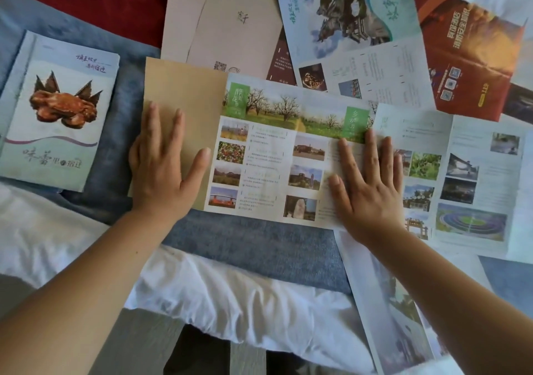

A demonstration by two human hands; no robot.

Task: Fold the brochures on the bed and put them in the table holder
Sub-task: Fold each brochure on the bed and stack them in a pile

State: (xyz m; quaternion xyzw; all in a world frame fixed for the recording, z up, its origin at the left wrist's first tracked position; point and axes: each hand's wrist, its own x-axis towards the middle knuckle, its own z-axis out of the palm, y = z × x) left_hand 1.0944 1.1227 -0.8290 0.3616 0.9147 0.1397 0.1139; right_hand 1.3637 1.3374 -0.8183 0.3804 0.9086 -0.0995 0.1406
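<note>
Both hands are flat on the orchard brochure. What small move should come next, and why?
Probably fold the right panel leftward. The left hand presses the tan flap already folded over the orchard brochure; the right hand lies flat on the unfolded right panel.

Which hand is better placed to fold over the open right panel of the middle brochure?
Right, probably. The right hand lies flat on that panel of the brochure, near its outer edge, while the left hand presses the tan flap at the opposite end.
</note>
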